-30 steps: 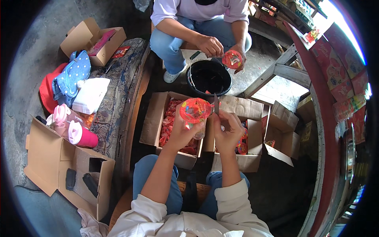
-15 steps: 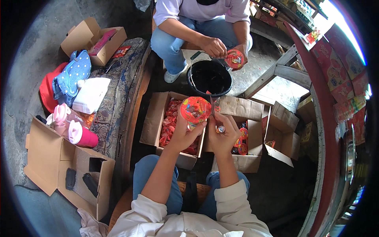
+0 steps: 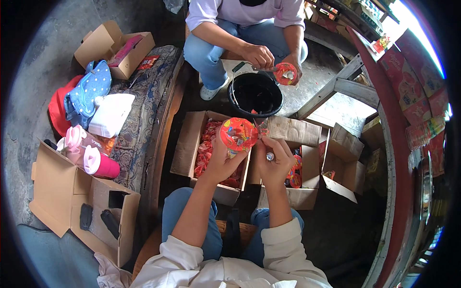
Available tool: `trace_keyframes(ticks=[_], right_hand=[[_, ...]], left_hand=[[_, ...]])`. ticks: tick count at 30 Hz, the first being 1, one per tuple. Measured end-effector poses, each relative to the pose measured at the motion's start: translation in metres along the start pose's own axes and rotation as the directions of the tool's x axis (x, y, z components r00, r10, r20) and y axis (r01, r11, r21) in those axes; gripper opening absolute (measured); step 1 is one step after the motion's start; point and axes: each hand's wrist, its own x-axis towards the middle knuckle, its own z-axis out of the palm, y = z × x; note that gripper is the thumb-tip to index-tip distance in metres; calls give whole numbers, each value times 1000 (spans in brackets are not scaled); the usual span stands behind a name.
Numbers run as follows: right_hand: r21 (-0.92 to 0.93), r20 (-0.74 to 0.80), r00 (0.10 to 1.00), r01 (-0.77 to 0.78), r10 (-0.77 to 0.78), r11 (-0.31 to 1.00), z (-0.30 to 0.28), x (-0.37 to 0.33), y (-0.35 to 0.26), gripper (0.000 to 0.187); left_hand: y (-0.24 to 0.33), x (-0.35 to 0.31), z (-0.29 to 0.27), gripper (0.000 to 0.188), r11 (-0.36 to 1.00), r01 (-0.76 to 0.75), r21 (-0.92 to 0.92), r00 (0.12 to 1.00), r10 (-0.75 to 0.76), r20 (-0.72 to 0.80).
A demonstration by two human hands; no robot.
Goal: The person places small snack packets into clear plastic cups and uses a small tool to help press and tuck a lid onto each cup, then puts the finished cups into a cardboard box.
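My left hand (image 3: 227, 158) is closed around a plastic cup with a red printed lid (image 3: 238, 134), raised over the boxes. A pale patch shows in the middle of the lid. In my right hand (image 3: 273, 161), beside the cup, is a small knife (image 3: 262, 128), its thin blade pointing up past the lid's right edge. A shiny round metal end shows at my palm; my fingers hide most of the handle. Below my left hand, an open cardboard box (image 3: 185, 153) holds crumpled red lid scraps (image 3: 206, 153). Several red-lidded cups (image 3: 296, 178) lie in the box under my right hand.
Across from me a crouching person holds another red-lidded cup (image 3: 286, 74) above a black bucket (image 3: 255, 96). An open carton (image 3: 355, 175) stands at right, near a wooden frame (image 3: 355, 91). On the left are a patterned mat (image 3: 132, 139), pink tumblers (image 3: 101, 163) and an open box (image 3: 53, 192).
The cup's lid has turned slightly in my left hand. My right hand and the knife have shifted a little to the right. The other person's cup has tilted.
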Motion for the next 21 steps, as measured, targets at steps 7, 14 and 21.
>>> trace_keyframes(ticks=[7,14,21], right_hand=[[-114,58,990,132,-126,985,-5,2,2,23],[-113,29,997,76,-73,991,0,-2,0,24],[-135,-9,999,48,-50,990,2,-6,3,26]], left_hand=[[-1,1,-2,58,1000,8,-17,1000,-8,-14],[0,2,-1,53,999,-18,-44,1000,18,-13],[16,5,3,51,996,6,-91,1000,-6,1]])
